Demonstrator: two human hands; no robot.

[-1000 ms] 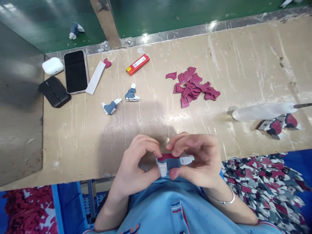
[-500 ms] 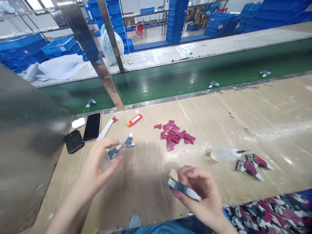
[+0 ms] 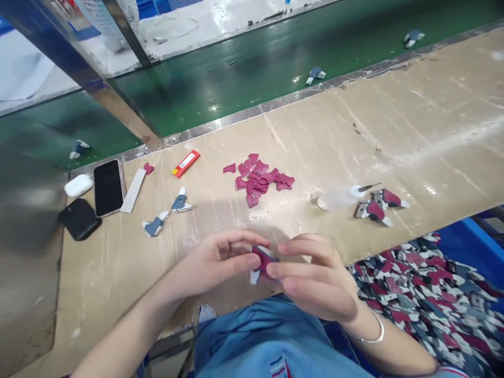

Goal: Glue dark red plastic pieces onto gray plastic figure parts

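My left hand (image 3: 230, 262) pinches a small grey-and-white part (image 3: 255, 277) with a maroon inlay on its face, just above the bench's near edge. The fingertips of my right hand (image 3: 315, 275) press on the same part from the other side, covering much of it. Beyond both hands lies a loose pile of flat maroon pieces (image 3: 260, 178). Two similar parts without maroon, one grey-blue part (image 3: 154, 226) and another grey-blue part (image 3: 181, 201), rest to the left. To the right, two maroon-faced parts (image 3: 376, 211) lie beside a whitish bottle (image 3: 338, 199) with a thin dark tip.
A blue bin (image 3: 472, 244) full of maroon, grey and white parts stands at lower right. A phone (image 3: 108, 188), black case (image 3: 80, 219), white case (image 3: 79, 185), pale strip (image 3: 134, 190) and red packet (image 3: 186, 164) lie left. Behind runs a green belt (image 3: 244, 79) carrying several parts.
My left hand has come from the grey-blue parts at left to meet my right hand. Both now hold a part whose maroon face shows. The view has tilted downward.
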